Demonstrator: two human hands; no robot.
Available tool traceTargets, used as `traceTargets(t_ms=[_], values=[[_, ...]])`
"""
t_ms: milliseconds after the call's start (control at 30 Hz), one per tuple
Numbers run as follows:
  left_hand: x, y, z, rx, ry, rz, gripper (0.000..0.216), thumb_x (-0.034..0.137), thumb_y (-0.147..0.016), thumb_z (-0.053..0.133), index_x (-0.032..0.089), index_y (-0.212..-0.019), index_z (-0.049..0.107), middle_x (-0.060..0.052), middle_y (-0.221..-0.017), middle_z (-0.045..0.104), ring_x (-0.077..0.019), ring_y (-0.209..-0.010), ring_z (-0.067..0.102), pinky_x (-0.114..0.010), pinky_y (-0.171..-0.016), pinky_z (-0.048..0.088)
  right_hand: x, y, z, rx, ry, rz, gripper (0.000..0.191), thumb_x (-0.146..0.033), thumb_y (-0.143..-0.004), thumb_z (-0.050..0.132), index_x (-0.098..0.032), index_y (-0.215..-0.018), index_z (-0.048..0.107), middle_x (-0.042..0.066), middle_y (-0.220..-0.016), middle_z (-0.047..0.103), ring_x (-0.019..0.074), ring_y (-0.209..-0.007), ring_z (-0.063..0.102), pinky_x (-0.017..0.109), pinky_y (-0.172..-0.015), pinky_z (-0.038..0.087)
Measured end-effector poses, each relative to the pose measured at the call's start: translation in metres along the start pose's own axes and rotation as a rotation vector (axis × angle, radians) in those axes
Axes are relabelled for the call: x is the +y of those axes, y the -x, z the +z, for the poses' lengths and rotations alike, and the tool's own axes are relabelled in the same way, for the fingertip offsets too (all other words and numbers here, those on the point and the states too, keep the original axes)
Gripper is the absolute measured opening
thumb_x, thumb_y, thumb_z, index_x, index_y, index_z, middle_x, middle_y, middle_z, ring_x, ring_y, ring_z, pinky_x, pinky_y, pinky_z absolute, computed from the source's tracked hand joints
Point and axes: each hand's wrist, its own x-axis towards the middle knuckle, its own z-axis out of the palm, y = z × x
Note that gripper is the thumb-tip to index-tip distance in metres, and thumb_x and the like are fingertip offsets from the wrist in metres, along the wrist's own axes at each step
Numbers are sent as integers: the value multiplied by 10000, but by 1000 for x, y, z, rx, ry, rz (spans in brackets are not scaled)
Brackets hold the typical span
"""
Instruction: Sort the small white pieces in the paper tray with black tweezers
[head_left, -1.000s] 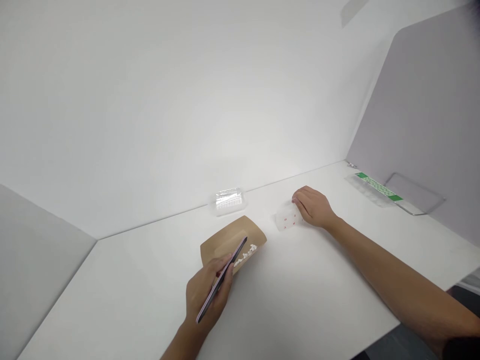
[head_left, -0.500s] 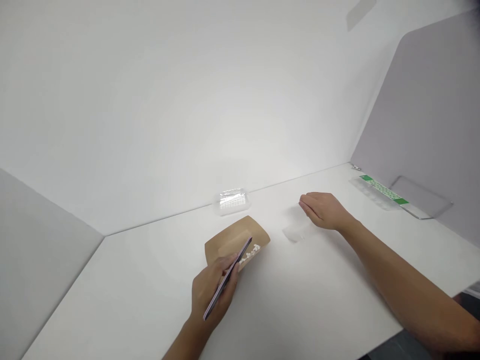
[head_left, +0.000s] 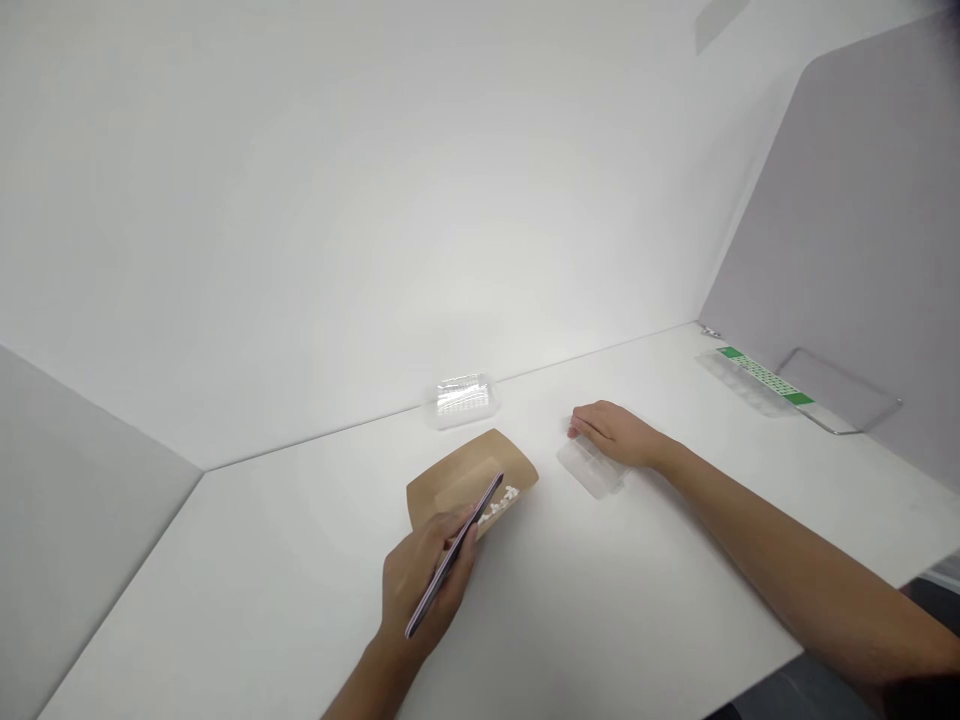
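Observation:
My left hand is closed around a thin dark strip with a pale edge, held slanting up toward a brown paper tray that holds several small white pieces. My right hand rests on the white table, fingers curled onto a small clear plastic case lying flat just right of the brown tray.
A clear plastic lidded box stands against the back wall behind the brown tray. At the far right a clear strip with a green band lies beside a clear acrylic stand below a grey side panel. Another grey panel bounds the left.
The small clear case went from standing under my right hand to lying flat on the table. My right hand lifted off briefly, then came down on it nearer the brown tray. My left hand barely moved.

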Motion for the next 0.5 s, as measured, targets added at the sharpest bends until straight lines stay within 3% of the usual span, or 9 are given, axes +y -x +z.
traceTargets(t_ms=[233, 500], values=[[1, -1, -1, -16, -9, -5, 189, 226, -982, 605, 256, -1143, 697, -22, -992, 780, -147, -771, 728, -234, -656, 561, 0, 0, 2, 44, 40, 103, 374, -392, -1088, 314, -240, -870, 577, 17, -817, 685, 185, -728, 591, 329, -698, 437], [-1, 0, 0, -30, -29, -32, 193, 234, -990, 597, 243, -1156, 695, -27, -976, 765, -134, -753, 699, -229, -673, 543, -4, -4, 5, 103, 69, 28, 337, -377, -1075, 376, -228, -860, 588, 22, -827, 704, 179, -756, 616, 327, -756, 435]])
